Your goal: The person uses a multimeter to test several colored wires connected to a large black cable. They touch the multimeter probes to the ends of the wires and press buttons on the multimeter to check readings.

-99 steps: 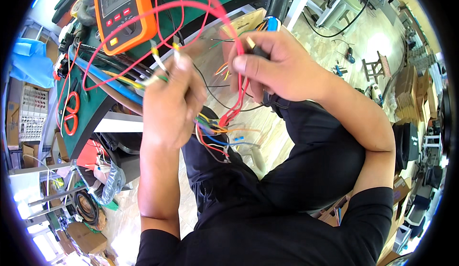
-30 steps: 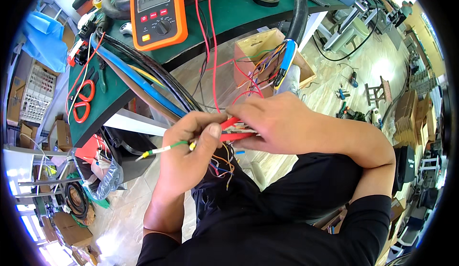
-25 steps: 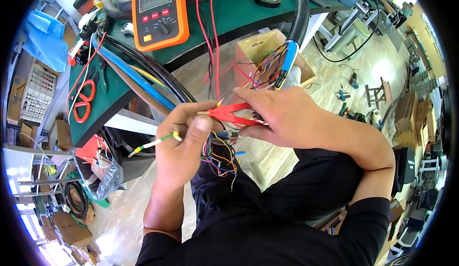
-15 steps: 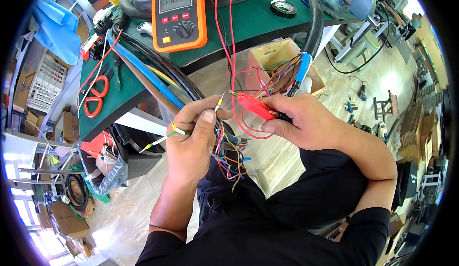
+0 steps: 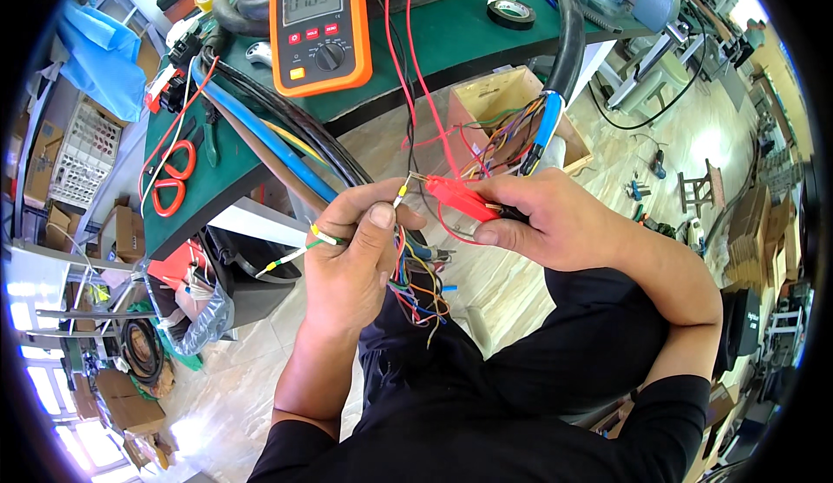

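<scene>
Between thumb and finger, my left hand (image 5: 354, 244) pinches a thin wire with a yellow sleeve (image 5: 402, 192), its bare tip pointing up. Other sleeved wires (image 5: 286, 259), white, yellow and green, stick out from the same hand to the left. My right hand (image 5: 542, 218) is closed on a red test clip (image 5: 460, 198), its metal jaws at the wire's tip; whether they grip it I cannot tell. Red leads run up toward an orange handheld meter (image 5: 321, 27) on the table. Below my hands hangs a bundle of coloured wires (image 5: 421, 288).
On the green table (image 5: 416, 75) lie black tape (image 5: 511, 13), red-handled scissors (image 5: 176, 177) and thick cables (image 5: 286, 157). A black cable with fanned wires (image 5: 548, 127) drops past a wooden box (image 5: 477, 105). A lined bin (image 5: 204, 318) stands below left, a small stool (image 5: 698, 190) at right.
My right hand has brought the clip's jaws against or very near the wire tip, which has risen slightly. The red leads have swung and now slant to the right.
</scene>
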`<state>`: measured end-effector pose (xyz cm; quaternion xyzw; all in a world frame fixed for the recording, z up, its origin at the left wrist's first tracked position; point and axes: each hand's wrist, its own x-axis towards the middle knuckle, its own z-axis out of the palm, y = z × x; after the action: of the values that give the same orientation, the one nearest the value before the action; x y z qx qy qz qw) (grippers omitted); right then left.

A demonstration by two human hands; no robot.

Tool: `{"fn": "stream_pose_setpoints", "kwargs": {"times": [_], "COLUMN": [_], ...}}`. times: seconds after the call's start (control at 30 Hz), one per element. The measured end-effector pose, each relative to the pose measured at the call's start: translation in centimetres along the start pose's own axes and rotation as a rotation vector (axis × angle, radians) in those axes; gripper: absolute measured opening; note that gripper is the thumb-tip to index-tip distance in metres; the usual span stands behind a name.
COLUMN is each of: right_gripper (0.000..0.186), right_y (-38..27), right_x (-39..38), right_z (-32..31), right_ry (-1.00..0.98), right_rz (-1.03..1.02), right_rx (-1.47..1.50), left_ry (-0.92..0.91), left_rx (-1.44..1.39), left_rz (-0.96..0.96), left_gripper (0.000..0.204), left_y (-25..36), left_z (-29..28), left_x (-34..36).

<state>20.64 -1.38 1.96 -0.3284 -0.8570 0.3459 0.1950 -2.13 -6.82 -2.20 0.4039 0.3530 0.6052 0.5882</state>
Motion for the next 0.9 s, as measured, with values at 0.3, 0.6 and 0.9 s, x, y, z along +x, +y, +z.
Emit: {"fn": "stream_pose_setpoints", "kwargs": {"times": [0.3, 0.6, 0.9], "right_gripper": [0.035, 0.04, 0.046], "right_y": [0.09, 0.18, 0.47], "right_x": [0.01, 0.04, -0.14], "right_z": [-0.04, -0.02, -0.08], "right_ry": [-0.043, -0.082, -0.112], "right_rz": [-0.026, -0.004, -0.015], "right_rx": [-0.053, -0.026, 0.0], "left_ry": [0.004, 0.025, -0.047], "left_rx": [0.136, 0.133, 0.116], "left_rz": [0.036, 0.047, 0.042], "left_gripper": [0.023, 0.023, 0.03], "left_y": [0.0, 0.38, 0.72], "left_z": [-0.19, 0.49, 0.37], "left_x": [-0.04, -0.24, -0.57]}}
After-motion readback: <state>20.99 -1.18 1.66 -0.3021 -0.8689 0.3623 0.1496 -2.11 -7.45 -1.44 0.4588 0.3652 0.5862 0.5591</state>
